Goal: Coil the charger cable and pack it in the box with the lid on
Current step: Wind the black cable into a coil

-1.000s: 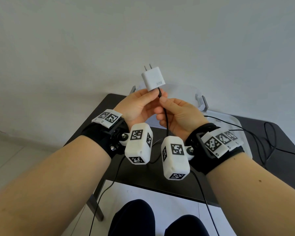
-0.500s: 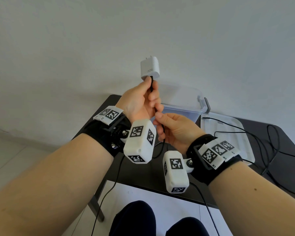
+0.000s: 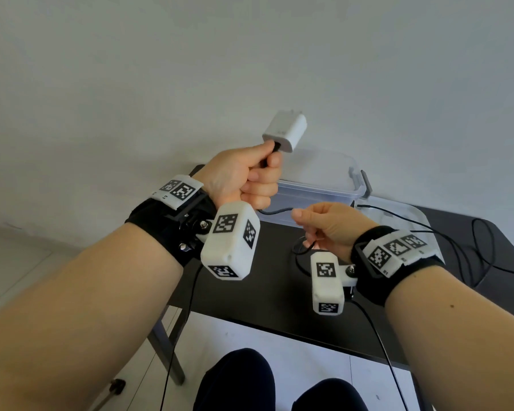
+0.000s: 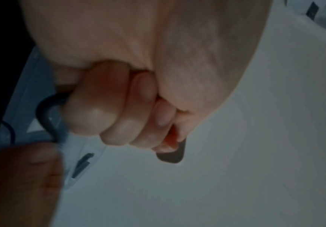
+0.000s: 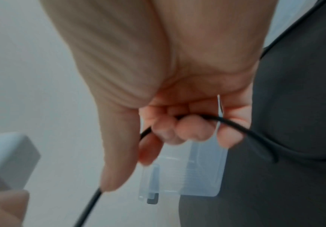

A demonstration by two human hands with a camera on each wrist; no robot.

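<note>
My left hand [image 3: 264, 176] is raised in a fist, gripping the black charger cable [image 3: 275, 212] just below the white charger plug [image 3: 285, 132], which sticks up tilted above it. In the left wrist view the curled fingers [image 4: 107, 116] hide most of the cable [image 4: 43, 116]. My right hand [image 3: 312, 229], lower and to the right, curls its fingers [image 5: 189, 130] round the cable [image 5: 241, 130] a short way along. The rest of the cable [image 3: 469, 250] trails loose over the table. The clear box [image 3: 318, 188] stands open behind my hands, and its lid [image 3: 398, 215] lies flat beside it on the right.
A small black table [image 3: 267, 280] stands against a pale wall. Thin black wires [image 3: 178, 336] hang from the wrist cameras past the table's front edge. My knees [image 3: 238, 384] are below that edge, over a light tiled floor.
My left hand rose and closed into a fist under the plug, which tilted over. My right hand slid down the cable, away from the left and to the right.
</note>
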